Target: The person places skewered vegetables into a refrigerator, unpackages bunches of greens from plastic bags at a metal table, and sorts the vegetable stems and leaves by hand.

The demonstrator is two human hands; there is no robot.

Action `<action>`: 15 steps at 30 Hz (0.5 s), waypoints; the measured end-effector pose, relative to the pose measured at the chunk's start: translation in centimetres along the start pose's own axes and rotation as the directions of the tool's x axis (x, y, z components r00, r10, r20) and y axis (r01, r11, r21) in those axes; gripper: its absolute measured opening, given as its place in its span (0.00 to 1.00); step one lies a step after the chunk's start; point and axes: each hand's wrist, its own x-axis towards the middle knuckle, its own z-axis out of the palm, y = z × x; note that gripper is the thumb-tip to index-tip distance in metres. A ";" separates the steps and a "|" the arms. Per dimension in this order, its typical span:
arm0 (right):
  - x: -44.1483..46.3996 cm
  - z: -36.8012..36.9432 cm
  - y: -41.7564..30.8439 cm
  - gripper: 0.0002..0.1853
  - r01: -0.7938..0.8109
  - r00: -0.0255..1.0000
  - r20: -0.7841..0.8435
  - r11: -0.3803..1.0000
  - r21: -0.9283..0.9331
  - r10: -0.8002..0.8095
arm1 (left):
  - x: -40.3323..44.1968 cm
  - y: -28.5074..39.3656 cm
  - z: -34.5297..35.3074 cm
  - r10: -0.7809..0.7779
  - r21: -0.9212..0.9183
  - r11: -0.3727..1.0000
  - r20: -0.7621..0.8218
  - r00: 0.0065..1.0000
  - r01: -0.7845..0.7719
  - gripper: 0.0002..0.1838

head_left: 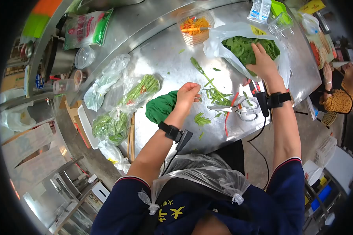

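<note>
My right hand (264,64) rests on leafy greens (239,49) inside a white plastic bag (215,41), its fingers spread over the leaves. My left hand (187,96) is pinched closed above the steel table; what lies between the fingertips, if anything, is too small to name. Beside that hand sits a bunched green cloth (161,107). Cut green stems (215,96) lie between my two hands, with a shorter pile of stem pieces (202,119) nearer to me. Grey-handled scissors (247,109) lie on the table, blades pointing left.
Clear bags of green vegetables (111,127) lie at the left. A plastic tub of orange shreds (195,29) stands at the back of the steel table (161,58). A green tray (280,11) is at the back right. Another person (343,88) is at the far right.
</note>
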 end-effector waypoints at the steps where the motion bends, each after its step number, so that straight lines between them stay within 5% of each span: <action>1: 0.1 -0.5 0.2 0.25 -0.002 1.000 -0.007 1.000 0.002 0.002 | 1.8 -0.6 -0.2 0.005 0.005 1.000 0.002 1.000 -0.005 0.12; 3: -0.9 -2.0 0.5 0.26 0.113 0.980 -0.177 0.983 0.142 -0.087 | 5.3 -2.2 -0.7 0.364 0.614 0.761 -0.135 0.921 -0.211 0.12; 4: -2.1 -3.5 -0.6 0.22 0.038 0.980 -0.200 0.980 0.194 0.002 | 5.7 -1.6 -0.2 0.451 0.678 0.692 -0.138 0.882 -0.247 0.14; 5: -3.4 -3.9 -0.8 0.22 0.037 0.981 -0.193 0.980 0.196 0.001 | 5.6 -0.5 0.5 0.446 0.678 0.694 -0.142 0.884 -0.241 0.14; 7: -5.1 -4.8 -1.1 0.18 -0.202 0.963 -0.088 0.897 0.394 0.256 | 5.7 1.9 2.7 0.296 0.826 0.562 -0.160 0.942 -0.036 0.16; 8: -5.7 -4.9 -1.4 0.18 -0.195 0.965 -0.089 0.898 0.394 0.248 | 6.3 2.6 3.4 0.202 0.873 0.485 -0.164 0.966 0.047 0.17; 11: -6.7 -4.6 -2.8 0.14 -0.190 0.959 -0.107 0.877 0.442 0.261 | 8.3 1.1 4.6 0.310 0.908 0.416 -0.195 0.931 0.052 0.16; 13: -7.2 -4.5 -3.6 0.13 -0.040 0.941 -0.272 0.866 0.499 0.200 | 8.0 1.1 4.5 0.314 0.898 0.436 -0.214 0.925 0.059 0.14; 15: -8.1 -4.7 -4.9 0.10 0.053 0.915 -0.386 0.915 0.400 0.116 | 7.0 1.4 3.5 0.496 0.667 0.692 -0.159 0.853 -0.278 0.11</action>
